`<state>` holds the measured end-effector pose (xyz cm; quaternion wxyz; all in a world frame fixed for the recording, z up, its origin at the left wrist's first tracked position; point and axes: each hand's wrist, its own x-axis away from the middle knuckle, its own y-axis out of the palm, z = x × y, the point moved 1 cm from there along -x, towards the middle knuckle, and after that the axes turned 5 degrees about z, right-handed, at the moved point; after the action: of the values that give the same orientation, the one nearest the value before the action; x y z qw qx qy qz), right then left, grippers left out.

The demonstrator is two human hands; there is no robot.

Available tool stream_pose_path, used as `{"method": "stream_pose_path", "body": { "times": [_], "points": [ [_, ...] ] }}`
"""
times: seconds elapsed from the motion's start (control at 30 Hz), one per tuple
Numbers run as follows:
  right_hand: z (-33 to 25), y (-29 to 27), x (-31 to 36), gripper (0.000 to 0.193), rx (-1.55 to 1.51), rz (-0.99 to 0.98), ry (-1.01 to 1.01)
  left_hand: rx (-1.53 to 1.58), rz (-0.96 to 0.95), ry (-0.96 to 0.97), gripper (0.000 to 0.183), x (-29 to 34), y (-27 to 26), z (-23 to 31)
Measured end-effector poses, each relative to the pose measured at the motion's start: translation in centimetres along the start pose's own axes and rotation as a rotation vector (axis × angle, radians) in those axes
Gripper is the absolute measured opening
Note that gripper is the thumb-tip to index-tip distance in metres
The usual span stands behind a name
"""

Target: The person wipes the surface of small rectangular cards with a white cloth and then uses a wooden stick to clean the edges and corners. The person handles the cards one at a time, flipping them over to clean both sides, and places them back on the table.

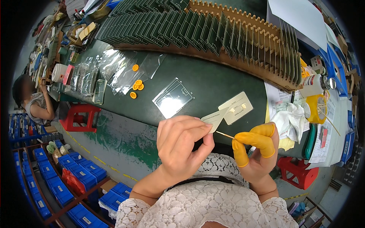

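Note:
My left hand (180,146) pinches a cream-coloured card (215,117) by its near edge, over the table's front edge. My right hand (262,159), with yellow finger cots on its fingers, grips a thin pale stick (226,134). The stick's darker tip points at the card's lower corner; whether it touches cannot be made out. Beyond, a second cream card (245,103) lies flat on the dark green table (205,81), partly overlapped in view by the held one. To its left rests a small pile of dark green cards in clear sleeves (173,98).
A long brown slotted rack (251,62) filled with upright dark green cards spans the back. Several yellow finger cots (138,84) lie by clear bags (119,70). A white cloth (291,121), tape roll (316,108) and bottle (313,84) sit right. Another person (38,102) sits far left.

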<state>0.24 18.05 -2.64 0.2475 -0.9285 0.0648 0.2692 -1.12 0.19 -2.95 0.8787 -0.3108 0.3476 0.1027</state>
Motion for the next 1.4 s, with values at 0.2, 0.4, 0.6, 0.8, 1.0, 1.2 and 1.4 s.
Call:
{"method": "stream_pose_path", "body": {
  "times": [0.2,0.4,0.6,0.8,1.0,1.2,1.4],
  "points": [
    [0.0,0.1,0.0,0.033,-0.024,-0.02,-0.008,0.0,-0.004,-0.002,0.029,0.1,0.0,-0.1],
    [0.0,0.2,-0.1,0.032,-0.008,-0.002,-0.011,-0.001,-0.001,-0.002,0.029,0.1,-0.1,0.0],
    [0.0,0.2,-0.1,0.032,-0.014,-0.009,-0.005,-0.001,-0.002,-0.003,0.029,0.1,0.0,0.0],
    [0.2,0.1,0.0,0.032,-0.009,-0.005,-0.006,-0.004,0.001,-0.002,0.03,0.1,0.0,0.0],
    [0.3,0.2,0.0,0.033,-0.001,-0.006,-0.016,-0.002,0.003,-0.004,0.03,0.1,0.0,0.0],
    [0.2,0.3,-0.2,0.03,-0.014,-0.01,-0.007,0.001,-0.002,-0.009,0.029,0.1,-0.1,0.1],
    [1.0,0.0,-0.2,0.024,-0.03,0.092,0.058,0.063,0.033,-0.076,0.027,0.4,-0.1,-0.1]
  ]
}}
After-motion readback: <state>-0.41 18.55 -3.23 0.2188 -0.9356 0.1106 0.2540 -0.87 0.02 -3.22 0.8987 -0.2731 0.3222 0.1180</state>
